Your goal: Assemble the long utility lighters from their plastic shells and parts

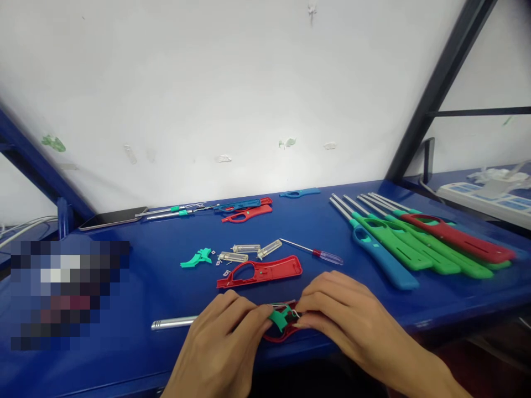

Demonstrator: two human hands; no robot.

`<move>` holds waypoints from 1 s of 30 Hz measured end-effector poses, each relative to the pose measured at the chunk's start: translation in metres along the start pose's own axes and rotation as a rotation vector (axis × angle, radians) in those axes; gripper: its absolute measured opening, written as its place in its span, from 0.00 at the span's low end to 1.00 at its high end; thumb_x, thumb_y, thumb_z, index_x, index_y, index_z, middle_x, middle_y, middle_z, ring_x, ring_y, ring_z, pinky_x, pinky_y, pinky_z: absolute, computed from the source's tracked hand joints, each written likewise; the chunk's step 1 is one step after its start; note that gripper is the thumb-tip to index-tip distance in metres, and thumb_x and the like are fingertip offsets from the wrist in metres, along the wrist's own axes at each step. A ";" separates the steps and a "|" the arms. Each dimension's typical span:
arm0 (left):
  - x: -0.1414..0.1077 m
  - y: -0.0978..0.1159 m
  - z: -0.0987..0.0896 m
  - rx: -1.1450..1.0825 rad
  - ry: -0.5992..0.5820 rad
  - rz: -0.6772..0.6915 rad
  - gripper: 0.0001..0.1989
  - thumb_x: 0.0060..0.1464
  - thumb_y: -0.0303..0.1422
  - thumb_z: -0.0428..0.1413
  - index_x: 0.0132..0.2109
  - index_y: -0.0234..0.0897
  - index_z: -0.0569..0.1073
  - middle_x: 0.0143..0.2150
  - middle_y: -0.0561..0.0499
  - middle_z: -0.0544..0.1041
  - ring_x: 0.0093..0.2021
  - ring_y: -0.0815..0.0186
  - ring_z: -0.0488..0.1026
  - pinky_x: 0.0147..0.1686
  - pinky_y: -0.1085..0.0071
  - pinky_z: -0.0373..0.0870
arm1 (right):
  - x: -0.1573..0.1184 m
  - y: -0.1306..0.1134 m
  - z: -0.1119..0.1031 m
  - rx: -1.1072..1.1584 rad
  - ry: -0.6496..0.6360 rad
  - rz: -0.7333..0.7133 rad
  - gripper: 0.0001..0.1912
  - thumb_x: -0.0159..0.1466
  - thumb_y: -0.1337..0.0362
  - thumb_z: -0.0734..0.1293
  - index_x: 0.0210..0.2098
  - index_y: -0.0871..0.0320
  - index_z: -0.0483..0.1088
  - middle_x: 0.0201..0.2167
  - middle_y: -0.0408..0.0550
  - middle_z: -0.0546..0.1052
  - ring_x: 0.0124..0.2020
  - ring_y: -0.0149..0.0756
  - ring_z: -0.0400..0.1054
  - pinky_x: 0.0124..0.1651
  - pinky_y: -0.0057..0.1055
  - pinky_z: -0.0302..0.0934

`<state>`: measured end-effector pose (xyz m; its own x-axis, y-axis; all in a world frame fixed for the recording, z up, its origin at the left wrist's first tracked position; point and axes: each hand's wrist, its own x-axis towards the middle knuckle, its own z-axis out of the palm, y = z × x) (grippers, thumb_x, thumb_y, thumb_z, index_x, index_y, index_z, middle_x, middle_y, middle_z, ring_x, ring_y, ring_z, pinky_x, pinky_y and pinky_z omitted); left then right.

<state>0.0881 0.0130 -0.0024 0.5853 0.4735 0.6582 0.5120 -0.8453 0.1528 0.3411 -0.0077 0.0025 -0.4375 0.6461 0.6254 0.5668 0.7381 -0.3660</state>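
At the front of the table a red gas lighter half-shell (277, 335) lies between my hands, its metal tube (174, 322) pointing left. My left hand (226, 326) is closed around the lighter by the tube end, thumb and finger against a green trigger (280, 319). On the other side my right hand (340, 309) pinches at the handle end, beside a thin white wire (295, 313). What lies between its fingertips is hidden. Just behind, a second red half-shell (265, 272) rests with its hollow side up.
Several clear fuel tanks (233, 257), loose green triggers (197, 258) and a screwdriver (317, 252) lie farther back. Several whole lighters (398, 243) are lined up at right. Tubes and shell parts (244, 208) lie near the wall, beside a phone (112, 217).
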 end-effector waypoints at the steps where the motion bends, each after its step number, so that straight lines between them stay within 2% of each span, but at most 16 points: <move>1: 0.001 0.001 -0.001 0.000 0.003 0.001 0.16 0.66 0.17 0.52 0.51 0.39 0.76 0.35 0.50 0.80 0.32 0.62 0.74 0.33 0.67 0.76 | 0.000 0.000 0.000 -0.006 0.004 0.002 0.07 0.78 0.62 0.66 0.44 0.56 0.75 0.37 0.43 0.82 0.36 0.35 0.74 0.43 0.34 0.66; 7: 0.005 0.003 -0.009 0.001 -0.012 0.026 0.14 0.66 0.17 0.53 0.51 0.38 0.75 0.35 0.51 0.81 0.32 0.62 0.72 0.33 0.67 0.75 | -0.002 0.002 0.002 -0.036 0.028 0.007 0.07 0.78 0.63 0.66 0.44 0.56 0.75 0.37 0.44 0.82 0.36 0.36 0.74 0.44 0.34 0.67; 12: 0.002 0.000 -0.008 -0.037 -0.064 0.008 0.17 0.63 0.14 0.52 0.50 0.38 0.76 0.37 0.50 0.81 0.34 0.61 0.73 0.35 0.67 0.76 | -0.002 0.001 0.002 -0.021 0.021 -0.008 0.07 0.78 0.62 0.66 0.44 0.56 0.75 0.37 0.43 0.82 0.36 0.34 0.74 0.44 0.34 0.66; 17: 0.000 -0.003 -0.005 -0.049 -0.044 0.015 0.21 0.61 0.13 0.51 0.52 0.38 0.76 0.38 0.50 0.81 0.34 0.62 0.73 0.35 0.67 0.75 | -0.001 0.000 0.000 -0.013 0.023 -0.016 0.07 0.78 0.62 0.66 0.44 0.56 0.75 0.37 0.41 0.82 0.36 0.33 0.75 0.44 0.33 0.65; 23: 0.003 -0.001 -0.003 -0.062 -0.043 -0.004 0.20 0.63 0.13 0.50 0.51 0.39 0.76 0.36 0.51 0.79 0.33 0.62 0.72 0.35 0.67 0.74 | 0.000 0.000 0.000 -0.047 0.038 -0.073 0.08 0.79 0.63 0.64 0.45 0.57 0.74 0.37 0.41 0.83 0.36 0.32 0.75 0.44 0.33 0.64; 30: 0.001 -0.001 0.000 -0.076 -0.008 0.000 0.18 0.66 0.14 0.50 0.52 0.38 0.77 0.36 0.51 0.78 0.33 0.63 0.71 0.35 0.69 0.72 | -0.001 0.001 0.001 -0.029 0.029 -0.056 0.08 0.79 0.62 0.64 0.44 0.57 0.74 0.36 0.42 0.82 0.36 0.33 0.74 0.43 0.33 0.64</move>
<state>0.0884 0.0141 -0.0022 0.5905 0.4757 0.6519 0.4632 -0.8613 0.2089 0.3417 -0.0075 0.0003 -0.4493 0.5974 0.6642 0.5619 0.7670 -0.3098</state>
